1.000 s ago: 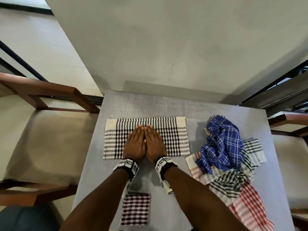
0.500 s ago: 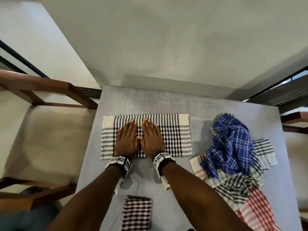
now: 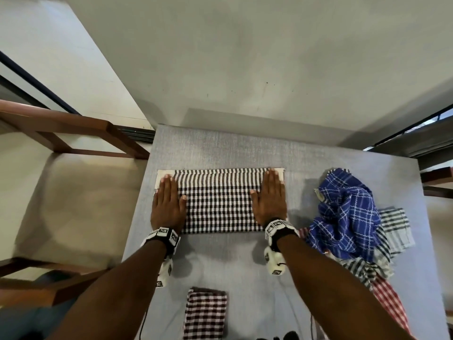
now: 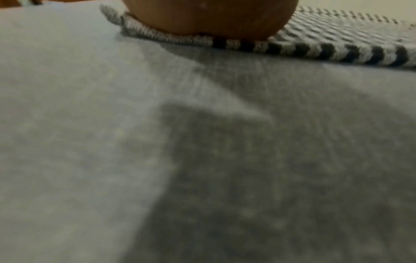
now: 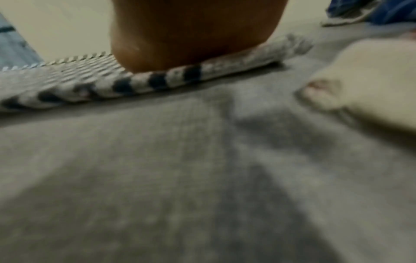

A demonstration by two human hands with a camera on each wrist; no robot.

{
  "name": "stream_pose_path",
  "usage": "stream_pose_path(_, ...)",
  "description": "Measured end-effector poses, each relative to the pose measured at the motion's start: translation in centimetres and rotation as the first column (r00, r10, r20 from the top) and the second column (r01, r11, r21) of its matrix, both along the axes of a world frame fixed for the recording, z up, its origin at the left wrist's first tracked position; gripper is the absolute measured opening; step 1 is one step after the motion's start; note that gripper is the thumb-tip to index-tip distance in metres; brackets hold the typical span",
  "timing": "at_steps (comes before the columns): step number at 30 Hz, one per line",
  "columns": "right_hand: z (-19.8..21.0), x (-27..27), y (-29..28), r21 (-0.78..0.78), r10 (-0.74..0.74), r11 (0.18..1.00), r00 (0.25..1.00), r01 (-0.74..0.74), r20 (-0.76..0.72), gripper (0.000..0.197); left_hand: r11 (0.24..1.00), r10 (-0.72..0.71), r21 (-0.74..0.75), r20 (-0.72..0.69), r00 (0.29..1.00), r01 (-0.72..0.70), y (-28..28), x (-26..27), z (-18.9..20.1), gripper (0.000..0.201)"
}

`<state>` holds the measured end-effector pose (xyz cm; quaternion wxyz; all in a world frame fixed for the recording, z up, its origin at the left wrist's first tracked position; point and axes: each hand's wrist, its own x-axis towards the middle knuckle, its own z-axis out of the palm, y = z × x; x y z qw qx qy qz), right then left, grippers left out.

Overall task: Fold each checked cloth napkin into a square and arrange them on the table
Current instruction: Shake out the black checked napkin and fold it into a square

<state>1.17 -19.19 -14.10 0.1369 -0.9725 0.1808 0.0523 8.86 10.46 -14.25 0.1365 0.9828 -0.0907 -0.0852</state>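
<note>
A black-and-white checked napkin [image 3: 218,202], folded into a long rectangle, lies flat across the middle of the grey table [image 3: 220,148]. My left hand [image 3: 168,200] presses flat on its left end with straight fingers. My right hand [image 3: 269,196] presses flat on its right end the same way. The wrist views show only the heel of each palm on the napkin's near edge [image 4: 292,49] [image 5: 135,81]. A small dark-checked napkin [image 3: 206,312] lies folded near the table's front edge.
A heap of unfolded napkins sits at the right: a blue checked one [image 3: 345,212] on top of black-striped [image 3: 392,229] and red checked [image 3: 389,300] cloths. A wooden chair [image 3: 61,133] stands left of the table; a wall runs behind it.
Both hands were together at the napkin's middle. They have slid apart along the cloth, the left to its left end and the right to its right end.
</note>
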Motion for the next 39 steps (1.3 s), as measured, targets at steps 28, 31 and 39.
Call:
stream_pose_path(28, 0.1, 3.1, 1.6, 0.008, 0.087, 0.996, 0.996, -0.087, 0.035, 0.069, 0.999, -0.036, -0.035, -0.033, 0.999, 0.035, -2.9, 1.6, 0.5, 0.065)
stream_pose_path(31, -0.1, 2.3, -1.5, 0.017, 0.049, 0.999, 0.997, -0.050, 0.067, 0.070, 0.999, 0.028, -0.030, -0.039, 0.999, -0.029, -1.1, 1.7, 0.4, 0.070)
stream_pose_path(39, 0.2, 2.5, -1.3, -0.057, 0.036, 0.998, 0.999, -0.035, 0.021, 0.076, 0.998, 0.057, -0.035, -0.067, 0.996, -0.059, -0.5, 2.7, 1.1, 0.078)
